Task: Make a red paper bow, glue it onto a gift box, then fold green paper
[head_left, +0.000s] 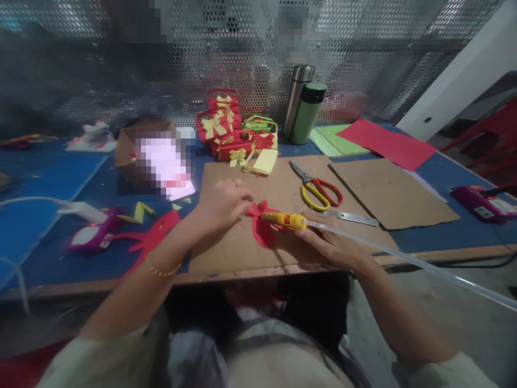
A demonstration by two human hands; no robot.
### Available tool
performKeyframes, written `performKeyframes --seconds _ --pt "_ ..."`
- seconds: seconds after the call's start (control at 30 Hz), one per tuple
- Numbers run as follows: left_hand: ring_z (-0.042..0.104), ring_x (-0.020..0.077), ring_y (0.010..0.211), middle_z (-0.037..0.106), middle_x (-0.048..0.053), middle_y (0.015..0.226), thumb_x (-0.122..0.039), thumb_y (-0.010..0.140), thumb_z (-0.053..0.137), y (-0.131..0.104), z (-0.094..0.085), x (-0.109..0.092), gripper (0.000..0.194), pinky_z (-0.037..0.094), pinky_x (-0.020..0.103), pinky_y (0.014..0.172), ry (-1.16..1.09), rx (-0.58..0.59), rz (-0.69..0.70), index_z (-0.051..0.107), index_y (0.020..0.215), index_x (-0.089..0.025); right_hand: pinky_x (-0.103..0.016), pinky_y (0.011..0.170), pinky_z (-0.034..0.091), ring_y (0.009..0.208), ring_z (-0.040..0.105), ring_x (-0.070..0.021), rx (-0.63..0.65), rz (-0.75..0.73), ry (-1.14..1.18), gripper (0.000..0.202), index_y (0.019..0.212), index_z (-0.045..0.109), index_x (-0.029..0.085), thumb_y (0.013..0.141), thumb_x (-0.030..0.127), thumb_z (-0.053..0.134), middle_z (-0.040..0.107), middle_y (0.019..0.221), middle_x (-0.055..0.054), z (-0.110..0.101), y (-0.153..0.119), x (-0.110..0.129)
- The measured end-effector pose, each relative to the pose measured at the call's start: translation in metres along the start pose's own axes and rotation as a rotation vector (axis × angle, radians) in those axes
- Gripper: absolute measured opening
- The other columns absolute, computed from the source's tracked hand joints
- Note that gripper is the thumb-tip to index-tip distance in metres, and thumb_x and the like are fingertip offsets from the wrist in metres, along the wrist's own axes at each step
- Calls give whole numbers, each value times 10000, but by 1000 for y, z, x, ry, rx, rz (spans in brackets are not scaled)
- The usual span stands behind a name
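Observation:
A cut red piece [264, 231] lies on the cardboard sheet [226, 253] in front of me. My left hand [226, 200] is bent over its upper left edge, fingertips pinched at a small red strip [253, 210]. On the right, my right hand [323, 237] is closed round a yellow glue gun [285, 220], whose tip points left over the red piece. A long clear glue stick [404, 257] runs from the back of the gun to the lower right. Scissors [317, 191] with red and yellow handles and a metal blade [357, 219] lie beyond my right hand.
Red baskets with yellow bows [222, 126], a steel flask [297, 99] and a green bottle [309, 116] stand at the back. A lit phone [167, 167] leans on a brown box [125, 153]. Red paper [388, 143] and cardboard [396, 194] lie right, purple devices [91, 234] at both sides.

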State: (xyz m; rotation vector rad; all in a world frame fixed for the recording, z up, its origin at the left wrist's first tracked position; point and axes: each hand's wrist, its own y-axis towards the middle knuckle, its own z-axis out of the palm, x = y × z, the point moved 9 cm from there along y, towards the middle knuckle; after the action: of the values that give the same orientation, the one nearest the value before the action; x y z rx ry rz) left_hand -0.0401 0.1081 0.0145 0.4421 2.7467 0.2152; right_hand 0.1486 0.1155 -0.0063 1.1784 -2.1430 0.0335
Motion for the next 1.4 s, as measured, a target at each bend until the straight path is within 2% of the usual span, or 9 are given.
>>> performKeyframes --seconds 0.13,0.23,0.33,0.47,0.73,0.97,1.13,1.23,1.4 --pt "580 246 1093 681 88 1180 -270 1004 508 -46 20 -31 259 399 418 960 -23 34 111 740 1107 -221 -295 628 439 667 559 -171 -7 7 20 386 781 507 236 1055 490 412 614 739 -21 1 -1 -5" --pt "572 256 1080 677 114 1139 -278 1012 513 -61 35 -34 303 401 413 906 4 7 112 736 1210 -223 -298 644 447 685 570 -179 -44 -6 26 403 774 525 233 1053 496 401 605 735 -23 0 -3 -6" --pt "566 250 1023 673 105 1081 -297 1008 537 -61 42 -31 288 396 407 870 29 35 110 763 1184 -267 -304 662 456 720 589 -190 -101 1 42 434 785 558 228 1053 520 381 621 757 -35 -4 -6 -9" --pt "587 242 1040 695 108 1109 -285 1000 560 -60 36 -32 253 390 404 877 67 61 136 779 1122 -247 -299 650 460 691 580 -188 -152 29 50 480 761 574 223 1043 561 383 598 696 -21 -7 -9 -13" --pt "644 221 1017 753 89 1144 -279 1048 471 -66 29 -27 306 358 423 926 38 105 177 758 1151 -252 -316 682 489 729 621 -213 -218 35 71 504 782 622 221 1043 577 379 611 681 -34 -12 -13 -16" --pt "636 206 949 748 91 1052 -244 1032 485 -60 29 -28 279 397 387 875 46 25 182 762 1056 -215 -305 678 474 726 619 -206 -212 54 61 490 811 627 223 1043 571 372 609 684 -28 -11 -14 -16" --pt "629 190 927 728 56 1006 -203 983 547 -58 33 -17 213 462 347 853 -80 -42 35 759 984 -226 -304 699 458 731 592 -196 -131 -18 72 474 766 577 220 1053 533 366 616 738 -37 -6 -12 -7" --pt "628 171 884 714 25 955 -151 936 573 -57 37 -11 206 479 314 818 -174 -32 -63 760 927 -237 -286 665 427 693 548 -173 -56 -56 87 465 761 549 218 1058 527 369 597 742 -25 -1 -9 -2" --pt "628 158 834 697 6 879 -90 870 570 -54 39 -10 229 477 304 807 -256 -28 -165 755 876 -224 -278 637 397 661 509 -158 -47 -110 113 452 750 514 218 1062 514 376 564 729 -17 -3 -11 2"
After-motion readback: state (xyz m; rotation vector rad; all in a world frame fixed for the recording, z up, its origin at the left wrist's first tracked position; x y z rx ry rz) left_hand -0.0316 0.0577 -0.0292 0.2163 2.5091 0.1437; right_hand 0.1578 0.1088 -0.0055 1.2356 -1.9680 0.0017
